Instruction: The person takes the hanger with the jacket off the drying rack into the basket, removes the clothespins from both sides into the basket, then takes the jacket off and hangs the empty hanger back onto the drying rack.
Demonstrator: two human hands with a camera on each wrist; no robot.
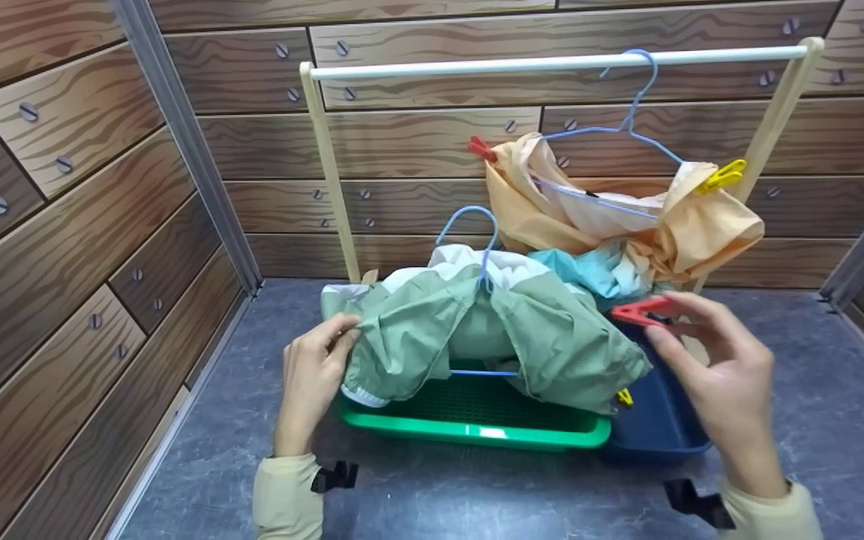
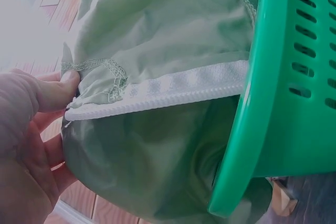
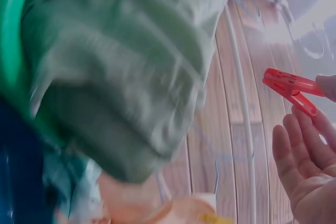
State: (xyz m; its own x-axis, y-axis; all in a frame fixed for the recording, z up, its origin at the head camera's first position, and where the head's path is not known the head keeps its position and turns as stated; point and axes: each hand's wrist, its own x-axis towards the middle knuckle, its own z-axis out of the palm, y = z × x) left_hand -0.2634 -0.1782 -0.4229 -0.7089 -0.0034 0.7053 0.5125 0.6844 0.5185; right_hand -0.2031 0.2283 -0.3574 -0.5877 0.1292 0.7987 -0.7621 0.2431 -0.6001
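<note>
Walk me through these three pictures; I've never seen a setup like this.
There is no machine here, just a person's two bare hands. The large picture comes from a camera on the head, looking forward and down; the other two come from cameras on the left and right wrists.

The left hand pinches the edge of a green garment, which has a blue hanger in it. The right hand holds a red clip.

On the dark surface, a green basket sits below the garment, with a dark blue bin beside it. Behind, an orange garment hangs from a rack.
</note>
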